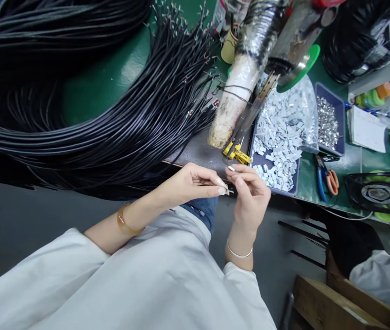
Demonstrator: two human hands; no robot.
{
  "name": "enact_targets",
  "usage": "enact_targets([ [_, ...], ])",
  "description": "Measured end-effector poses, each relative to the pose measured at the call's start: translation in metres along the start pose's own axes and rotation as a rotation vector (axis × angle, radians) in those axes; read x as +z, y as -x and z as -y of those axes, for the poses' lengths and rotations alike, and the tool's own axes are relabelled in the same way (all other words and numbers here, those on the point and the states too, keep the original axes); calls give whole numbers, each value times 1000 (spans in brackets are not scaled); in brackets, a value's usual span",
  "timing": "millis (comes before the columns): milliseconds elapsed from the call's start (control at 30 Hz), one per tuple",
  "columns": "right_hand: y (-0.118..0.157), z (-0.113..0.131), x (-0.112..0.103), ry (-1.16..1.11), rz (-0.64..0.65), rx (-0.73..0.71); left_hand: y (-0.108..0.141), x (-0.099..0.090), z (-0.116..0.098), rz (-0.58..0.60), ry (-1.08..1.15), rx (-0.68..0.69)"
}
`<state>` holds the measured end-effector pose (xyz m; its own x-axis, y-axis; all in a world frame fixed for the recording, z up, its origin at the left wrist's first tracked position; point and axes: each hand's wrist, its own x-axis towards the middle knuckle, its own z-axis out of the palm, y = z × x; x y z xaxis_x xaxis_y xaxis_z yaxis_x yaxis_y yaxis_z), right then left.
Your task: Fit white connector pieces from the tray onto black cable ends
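Note:
In front of my body, my left hand (202, 181) is closed in a pinch on a cable end (228, 191), whose thin tips stick out past the fingertips. Close beside it, my right hand (252, 195) has its fingers curled, with a small white tab (231, 168) at the index fingertip. The right thumb lies near the cable end; whether it touches is unclear. Just beyond the hands sits a yellow clamp-like part (238, 153). Many similar white tabs fill a blue tray (297, 178) to the right of it.
Black cables (140, 110) with stripped ends lie in a large bundle at left. A wrapped white roll (232, 101) leans over the bench. Metal terminals fill a second tray (341, 133). Pliers (326, 178) and a fan (381, 193) are at right, above a cardboard box (336, 302).

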<state>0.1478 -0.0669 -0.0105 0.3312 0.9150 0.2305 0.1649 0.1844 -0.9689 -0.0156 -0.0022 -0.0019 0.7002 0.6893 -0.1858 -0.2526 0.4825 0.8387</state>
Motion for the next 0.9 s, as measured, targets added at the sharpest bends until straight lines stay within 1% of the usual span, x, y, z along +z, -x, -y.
enact_targets([
  [67, 3, 5, 3, 115, -131, -104, -1, 1, -1, -100, -2, 12],
  [100, 4, 8, 4, 168, -166, -164, -1, 2, -1, -146, -1, 11],
  [167, 7, 13, 6, 250, -191, -285, -2, 3, -2, -199, -6, 6],
  [333, 11, 13, 8, 432, -119, -516, -4, 2, -1, -202, -74, 12],
  [400, 11, 9, 8, 442, -119, -559, -5, 1, -1, -201, -74, 17],
  [500, 12, 3, 5, 403, -163, -608, -5, 0, -3, -188, -30, 13],
  [600, 14, -2, 3, 414, -135, -687, -5, 0, -7, -159, -4, -10],
  [667, 14, -4, 5, 431, -116, -686, -5, 1, -9, -140, -13, -11],
  [700, 13, -4, 6, 427, -128, -656, -5, 2, -9, -135, -25, -10],
  [800, 10, -3, 9, 346, -178, -474, -5, 3, -7, -142, -66, -1],
  [867, 8, -1, 9, 281, -148, -362, -5, 4, -4, -151, -100, 8],
  [900, 8, -1, 9, 263, -119, -336, -5, 3, -3, -159, -117, 19],
])
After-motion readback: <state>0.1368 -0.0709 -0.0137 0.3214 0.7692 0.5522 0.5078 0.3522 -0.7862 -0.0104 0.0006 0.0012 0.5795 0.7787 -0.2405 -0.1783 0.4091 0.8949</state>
